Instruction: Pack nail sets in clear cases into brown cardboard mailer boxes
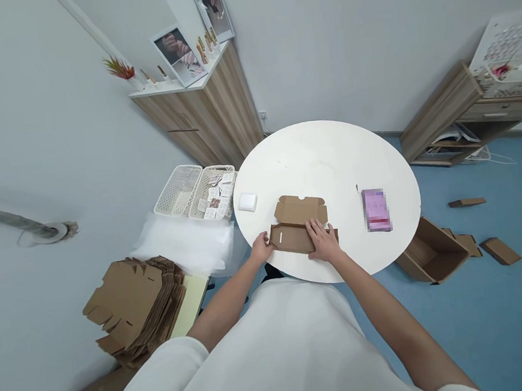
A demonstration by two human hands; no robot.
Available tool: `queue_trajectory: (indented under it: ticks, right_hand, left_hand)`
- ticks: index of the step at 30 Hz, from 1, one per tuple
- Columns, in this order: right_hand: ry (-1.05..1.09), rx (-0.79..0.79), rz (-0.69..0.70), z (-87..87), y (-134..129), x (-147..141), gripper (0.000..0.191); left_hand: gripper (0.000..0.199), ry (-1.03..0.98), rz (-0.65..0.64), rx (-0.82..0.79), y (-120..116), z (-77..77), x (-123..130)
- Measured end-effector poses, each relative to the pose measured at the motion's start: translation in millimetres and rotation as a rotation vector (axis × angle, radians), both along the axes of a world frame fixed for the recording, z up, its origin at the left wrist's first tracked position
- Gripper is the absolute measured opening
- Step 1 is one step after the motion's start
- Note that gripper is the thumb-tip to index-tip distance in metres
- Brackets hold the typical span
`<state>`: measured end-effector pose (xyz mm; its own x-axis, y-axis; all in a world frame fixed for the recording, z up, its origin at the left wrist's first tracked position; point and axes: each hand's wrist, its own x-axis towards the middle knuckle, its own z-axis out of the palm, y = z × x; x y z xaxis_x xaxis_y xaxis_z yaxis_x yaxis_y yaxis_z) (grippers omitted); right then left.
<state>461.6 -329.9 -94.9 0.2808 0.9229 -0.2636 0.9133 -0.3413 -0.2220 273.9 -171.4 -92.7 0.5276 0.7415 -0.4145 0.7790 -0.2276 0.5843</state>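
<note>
A brown cardboard mailer box [298, 238], partly folded, lies near the front edge of the white round table [329, 148]. Its flapped lid [299, 209] stretches away from me, and a pale slot shows in the base. At the box's left end, my left hand [261, 248] is closed with fingertips and thumb on the side flap. My right hand [323, 240] lies over the right part of the base, fingers spread and thumb by the front edge. It covers part of the right end.
A white packet [247, 202] and a pixelated purple pack [376, 210] lie on the table. Left are white baskets [178, 190], clear plastic sheets [183, 241] and stacked flat cardboard blanks [131, 299]. An open carton [432, 251] and small boxes [500, 251] stand on the right floor.
</note>
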Motion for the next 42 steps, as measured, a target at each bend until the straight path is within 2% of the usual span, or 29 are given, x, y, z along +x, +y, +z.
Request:
queue_trajectory:
  ticks: [4, 6, 8, 11, 14, 17, 21, 23, 26, 29, 35, 38, 42]
  right_hand:
    - [-0.027, -0.007, 0.025, 0.1, -2, -2, 0.111]
    - [-0.044, -0.014, 0.039, 0.8, -3, -3, 0.111]
    - [-0.053, -0.028, 0.040, 1.8, -3, -3, 0.111]
    - [-0.060, -0.038, 0.022, 3.3, -1, -4, 0.109]
    - [-0.064, -0.034, 0.009, 3.6, 0, -6, 0.109]
    - [-0.068, -0.030, 0.016, 2.8, 0, -6, 0.108]
    - [-0.069, -0.033, 0.021, 1.8, 2, -7, 0.108]
    - [-0.063, -0.034, 0.016, 1.7, 3, -8, 0.109]
    - [-0.051, -0.028, 0.011, 1.4, 3, -9, 0.109]
    - [-0.034, -0.023, 0.024, 0.9, 3, -10, 0.109]
    - [-0.043, -0.045, 0.054, 1.3, 0, -12, 0.109]
    - [-0.047, -0.054, 0.064, 3.2, -1, -11, 0.108]
    - [-0.038, -0.062, 0.097, 6.5, 0, -8, 0.110]
  left_hand:
    - [0.070, 0.052, -0.209, 0.198, 3, 7.5, 6]
    - [0.069, 0.053, -0.322, 0.213, 3, 10.2, 11]
    - [0.061, 0.028, -0.352, 0.198, 2, 10.2, 13]
    - [0.045, -0.047, -0.262, 0.160, -2, 6.5, 13]
    - [0.038, -0.140, -0.178, 0.081, -6, 3.0, 10]
    - [0.043, -0.242, -0.077, -0.008, -9, 2.7, 8]
    - [0.058, -0.311, 0.209, -0.213, -10, 4.1, 14]
    - [0.058, -0.337, 0.289, -0.311, -12, 3.8, 19]
    - [0.049, -0.336, 0.239, -0.326, -15, 2.1, 23]
    - [0.036, -0.183, 0.099, -0.194, -16, 2.2, 23]
    - [0.027, 0.067, -0.022, -0.030, -11, 11.3, 24]
    - [0.027, 0.119, -0.051, 0.005, -10, 15.1, 27]
    - [0.026, 0.103, -0.046, -0.034, -12, 17.1, 31]
